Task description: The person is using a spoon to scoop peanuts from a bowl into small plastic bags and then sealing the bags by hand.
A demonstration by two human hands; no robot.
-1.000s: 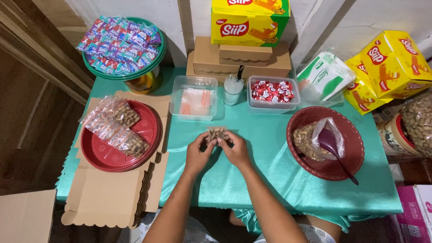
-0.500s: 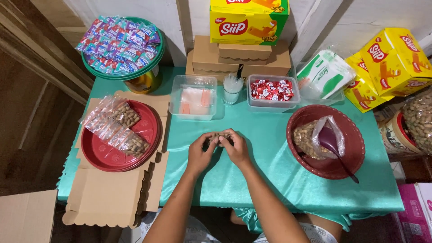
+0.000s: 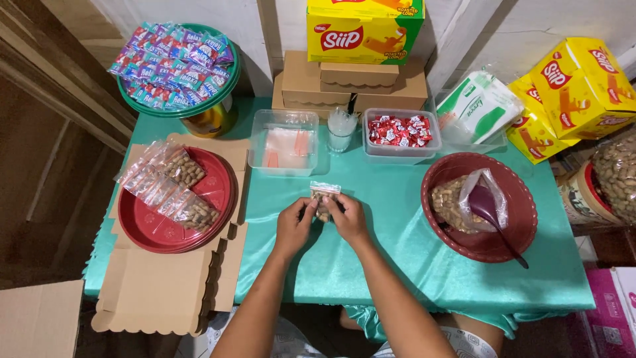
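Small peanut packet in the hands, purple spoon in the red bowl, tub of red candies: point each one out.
small peanut packet (image 3: 324, 192), head view, on its clear top edge above the fingers.
purple spoon (image 3: 482, 203), head view, on its scoop.
tub of red candies (image 3: 399, 130), head view, on the candies inside.

Both forearms are bare to the elbow, with no sleeves, rings or watch on the left hand (image 3: 293, 229) or right hand (image 3: 348, 222). Light patterned cloth covers the lap.
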